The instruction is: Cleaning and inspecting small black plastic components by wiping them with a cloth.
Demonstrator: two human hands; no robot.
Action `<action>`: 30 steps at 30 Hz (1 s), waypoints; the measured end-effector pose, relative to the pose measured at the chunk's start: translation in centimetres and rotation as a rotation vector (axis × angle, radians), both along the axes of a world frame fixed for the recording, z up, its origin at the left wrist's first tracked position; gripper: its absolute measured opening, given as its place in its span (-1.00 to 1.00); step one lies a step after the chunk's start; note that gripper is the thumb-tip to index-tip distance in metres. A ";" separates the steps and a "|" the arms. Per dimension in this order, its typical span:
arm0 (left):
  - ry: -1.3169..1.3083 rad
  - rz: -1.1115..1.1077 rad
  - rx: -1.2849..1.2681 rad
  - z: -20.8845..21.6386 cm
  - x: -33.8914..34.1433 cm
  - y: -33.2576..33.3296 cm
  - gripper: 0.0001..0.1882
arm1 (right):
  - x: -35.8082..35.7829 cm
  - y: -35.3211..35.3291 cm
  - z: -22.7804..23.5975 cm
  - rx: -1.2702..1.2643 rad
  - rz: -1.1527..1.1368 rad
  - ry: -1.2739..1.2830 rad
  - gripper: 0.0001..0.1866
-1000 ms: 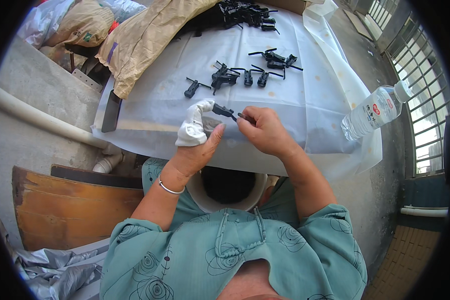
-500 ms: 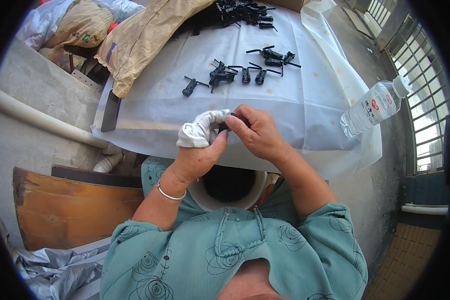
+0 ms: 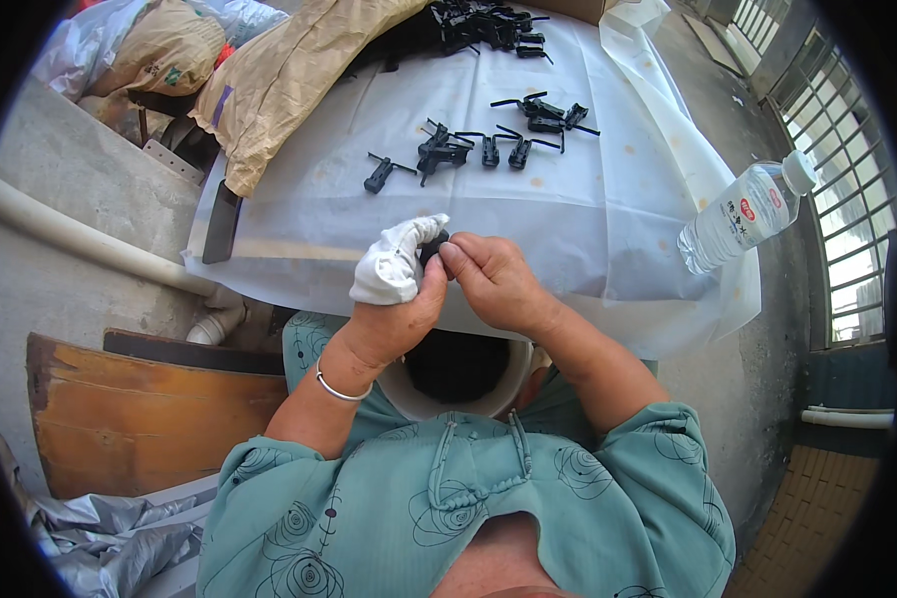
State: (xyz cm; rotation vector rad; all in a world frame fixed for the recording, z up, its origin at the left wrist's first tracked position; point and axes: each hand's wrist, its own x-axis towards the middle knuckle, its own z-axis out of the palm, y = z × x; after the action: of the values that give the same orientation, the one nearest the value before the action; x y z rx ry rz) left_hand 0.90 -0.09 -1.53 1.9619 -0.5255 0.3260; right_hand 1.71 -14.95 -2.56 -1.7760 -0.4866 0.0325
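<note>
My left hand [image 3: 401, 284], its fingers wrapped in a white cloth covering [image 3: 389, 267], is closed around a small black part [image 3: 433, 245]. From the other side, my right hand [image 3: 490, 279] pinches the same part between thumb and forefinger. Most of the part is hidden by the fingers, so its exact shape does not show. Both hands meet over the near edge of the table. Several black plastic parts with thin arms, one of them a single piece [image 3: 378, 176], lie on the sheet beyond the hands.
A white plastic sheet [image 3: 588, 229] covers the table. A larger heap of black parts [image 3: 483, 25] lies at the back, beside a brown paper sack [image 3: 289, 85]. At right leans a clear water bottle [image 3: 738, 219]. Below my hands, a white bucket [image 3: 397, 389] holds dark contents.
My right hand has moved slightly down and left, its fingers now drawn in more tightly at the black part. The left hand has tilted a little. Things on the table stay put.
</note>
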 end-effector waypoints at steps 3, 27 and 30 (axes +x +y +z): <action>-0.151 0.033 0.095 -0.2 0.1 0.2 -0.67 | 0.0 0.9 -1.4 0.114 -0.020 0.158 -0.72; 0.374 -0.130 -0.386 -0.5 0.2 1.5 -0.69 | 0.1 -1.2 1.1 -0.307 0.019 0.005 -0.83; 0.518 -0.213 -0.605 0.5 0.4 1.4 -0.71 | 0.5 -1.7 0.3 -0.299 0.084 -0.171 -0.88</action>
State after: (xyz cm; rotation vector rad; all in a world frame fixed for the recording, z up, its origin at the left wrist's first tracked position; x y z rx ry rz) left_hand 1.33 1.26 -1.04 1.3132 -0.2491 -0.1516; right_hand 2.17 -16.61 -2.31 -2.0603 -0.7096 0.0122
